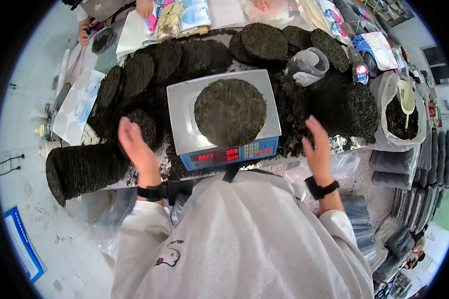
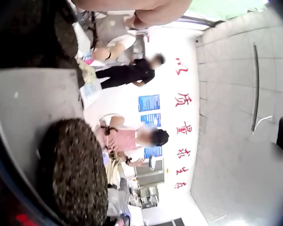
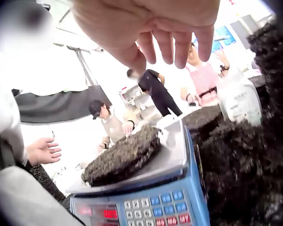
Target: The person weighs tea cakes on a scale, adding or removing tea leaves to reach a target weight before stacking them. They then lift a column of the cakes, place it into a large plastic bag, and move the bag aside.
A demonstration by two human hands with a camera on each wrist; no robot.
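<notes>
A round, flat dark cake (image 1: pixel 230 112) that looks like dried seaweed lies on the metal pan of a blue digital scale (image 1: pixel 258 151). Red digits glow on the scale's display. To the left of the scale, my left hand (image 1: pixel 137 147) is held up with its fingers extended and nothing in it. On the other side, my right hand (image 1: pixel 319 152) is raised likewise, fingers loose and spread, touching nothing. The right wrist view shows this right hand (image 3: pixel 155 28) above the scale (image 3: pixel 174 197), apart from the cake (image 3: pixel 125 157).
A long stack of dark cakes (image 1: pixel 87 169) lies at the left table edge. More cakes (image 1: pixel 264 41) stand behind the scale. Loose dark flakes, a clear plastic jar (image 1: pixel 312 67) and a bag with a scoop (image 1: pixel 406 99) are on the right. Other people work across the table.
</notes>
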